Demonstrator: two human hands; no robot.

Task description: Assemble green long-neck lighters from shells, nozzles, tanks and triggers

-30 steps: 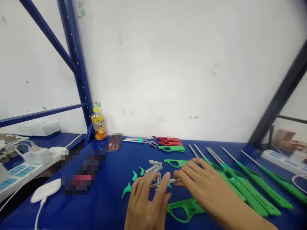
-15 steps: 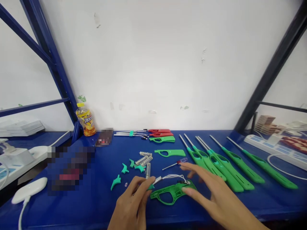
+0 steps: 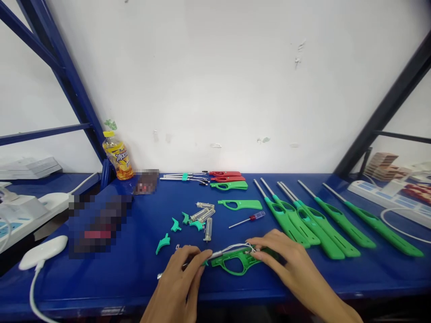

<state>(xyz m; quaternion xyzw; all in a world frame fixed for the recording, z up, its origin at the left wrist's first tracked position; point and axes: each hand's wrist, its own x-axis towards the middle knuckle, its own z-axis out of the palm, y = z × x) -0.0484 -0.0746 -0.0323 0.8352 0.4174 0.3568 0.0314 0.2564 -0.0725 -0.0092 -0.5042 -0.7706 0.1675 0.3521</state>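
My left hand (image 3: 177, 280) is closed around a metal lighter tube (image 3: 215, 254), whose tip shows at the hand's far left; a bit of turquoise plastic peeks out beneath the fingers. White wires (image 3: 235, 246) run from the tube to my right hand (image 3: 288, 264). There the thumb and forefinger pinch the wire ends over the green lighter half-shell (image 3: 235, 264), which lies with its hollow inside facing up. My right hand covers the shell's handle end. Beyond the hands lie a clear fuel tank (image 3: 208, 229) and a screwdriver (image 3: 247, 220).
Turquoise triggers (image 3: 163, 243) and more clear tanks (image 3: 204, 213) lie left of centre. Farther back are a green shell (image 3: 239, 205), red shells (image 3: 226, 173) and metal tubes (image 3: 182, 178). Several assembled green lighters (image 3: 316, 224) lie at right. A bottle (image 3: 117, 154) stands back left.
My right hand has shifted left and its fingers have closed at the wire ends. My left hand has moved slightly left with the tube, now lying lower beside the shell. The view has tilted down.
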